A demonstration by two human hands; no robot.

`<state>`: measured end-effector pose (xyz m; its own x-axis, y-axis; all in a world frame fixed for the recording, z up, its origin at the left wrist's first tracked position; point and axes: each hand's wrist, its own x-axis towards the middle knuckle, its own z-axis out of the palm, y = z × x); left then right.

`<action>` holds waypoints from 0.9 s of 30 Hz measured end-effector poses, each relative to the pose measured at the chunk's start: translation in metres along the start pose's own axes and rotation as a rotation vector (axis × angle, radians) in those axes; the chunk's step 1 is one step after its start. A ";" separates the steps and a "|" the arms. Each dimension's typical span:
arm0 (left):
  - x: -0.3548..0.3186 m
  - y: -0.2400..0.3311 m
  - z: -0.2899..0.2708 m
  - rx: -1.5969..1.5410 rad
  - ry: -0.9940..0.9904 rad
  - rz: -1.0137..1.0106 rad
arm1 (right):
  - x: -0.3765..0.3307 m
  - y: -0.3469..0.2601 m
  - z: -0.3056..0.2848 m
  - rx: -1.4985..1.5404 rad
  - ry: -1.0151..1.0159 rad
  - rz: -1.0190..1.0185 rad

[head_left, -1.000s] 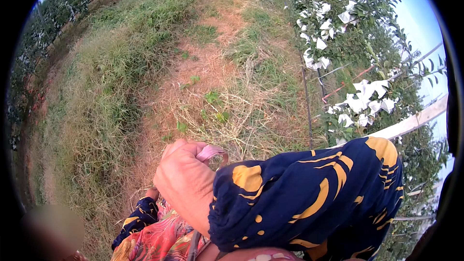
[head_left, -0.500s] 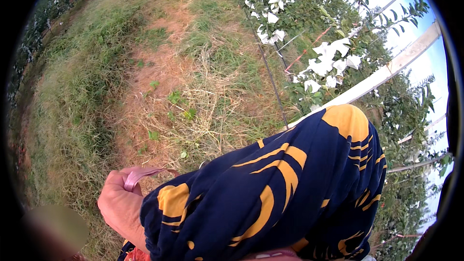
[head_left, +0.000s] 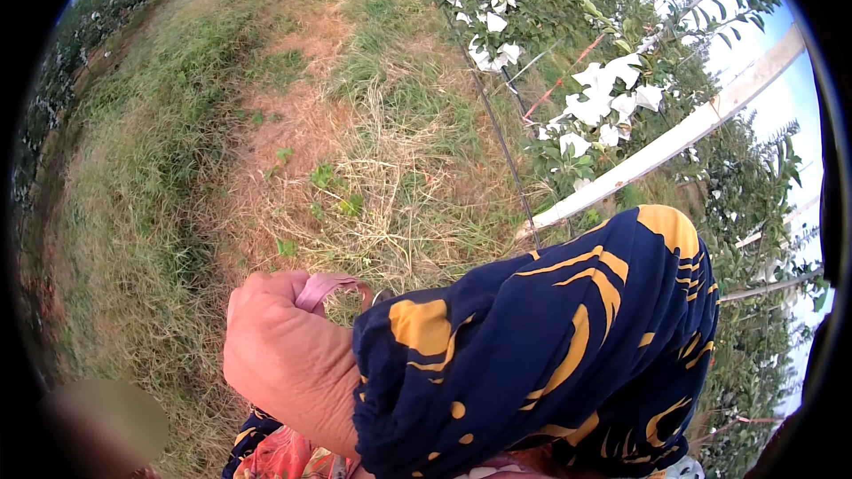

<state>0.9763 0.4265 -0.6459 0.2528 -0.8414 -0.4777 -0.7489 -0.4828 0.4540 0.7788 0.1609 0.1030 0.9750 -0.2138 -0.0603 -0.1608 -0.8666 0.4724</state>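
Observation:
My right hand (head_left: pixel 288 346) is closed in a fist in front of me, its back turned up. A pink ribbon-like strip (head_left: pixel 327 286) comes out of the fist and curves over toward the sleeve. Its far end goes out of sight by the cuff, next to a small greyish curved edge (head_left: pixel 382 296). The right arm, in a dark blue sleeve (head_left: pixel 532 337) with yellow shapes, bends across the lower right. My left hand does not show. Under the right wrist are red and pink patterned cloth (head_left: pixel 284 457) and more dark blue cloth.
A strip of reddish soil and dry grass (head_left: pixel 382 204) runs ahead, with greener grass (head_left: pixel 133 239) to the left. On the right, a pale slanting post (head_left: pixel 674 155), thin dark pipes and leafy trees stand close. White bags (head_left: pixel 603 93) hang among their branches. A blurred round patch covers the lower left.
My right hand has moved right and slightly up and looks larger, still closed on the pink strip. The sleeve has shifted right, uncovering more of the patterned cloth.

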 end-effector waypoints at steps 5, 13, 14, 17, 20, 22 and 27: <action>0.012 -0.009 -0.007 0.173 0.091 0.169 | -0.011 0.007 -0.008 0.037 -0.011 0.065; -0.007 -0.019 -0.009 -0.121 0.111 0.072 | -0.031 0.028 0.156 0.613 -0.231 0.053; -0.008 -0.017 -0.007 0.030 0.140 0.150 | -0.038 0.021 0.189 0.560 -0.254 0.162; -0.008 -0.025 -0.010 0.203 0.105 0.198 | -0.058 -0.014 0.268 0.649 -0.362 0.355; -0.011 -0.027 -0.024 0.231 -0.009 0.189 | -0.073 -0.054 0.290 0.869 -0.400 0.453; -0.012 -0.032 -0.039 0.143 -0.190 0.019 | -0.072 -0.080 0.305 0.979 -0.439 0.472; 0.006 -0.025 -0.059 0.206 -0.013 0.233 | -0.084 -0.098 0.324 1.022 -0.436 0.438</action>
<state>1.0333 0.4190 -0.6159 0.0534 -0.9198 -0.3888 -0.8947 -0.2170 0.3905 0.6629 0.1179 -0.2229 0.7042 -0.5449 -0.4552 -0.7070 -0.5971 -0.3789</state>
